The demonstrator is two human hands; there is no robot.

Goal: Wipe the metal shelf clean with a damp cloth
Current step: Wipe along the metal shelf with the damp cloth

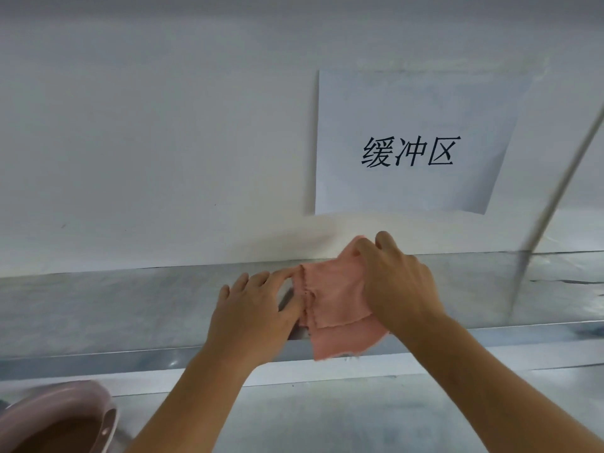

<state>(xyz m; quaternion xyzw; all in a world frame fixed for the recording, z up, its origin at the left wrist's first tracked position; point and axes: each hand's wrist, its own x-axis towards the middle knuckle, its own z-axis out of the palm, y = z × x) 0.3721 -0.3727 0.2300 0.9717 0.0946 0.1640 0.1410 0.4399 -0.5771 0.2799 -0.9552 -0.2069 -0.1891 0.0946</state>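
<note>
A pink cloth (333, 299), folded double, lies on the metal shelf (114, 308) near its middle, and its lower corner hangs over the front lip. My right hand (398, 282) pinches the cloth's far right corner and lifts it off the surface. My left hand (258, 308) lies flat on the shelf at the cloth's left edge, with thumb and forefinger touching the stitched hem.
A white wall rises behind the shelf with a paper sign (411, 142) stuck to it. A thin metal upright (555, 197) stands at the right. A pink plastic basin (58, 420) sits at the lower left on a lower shelf level (359, 413).
</note>
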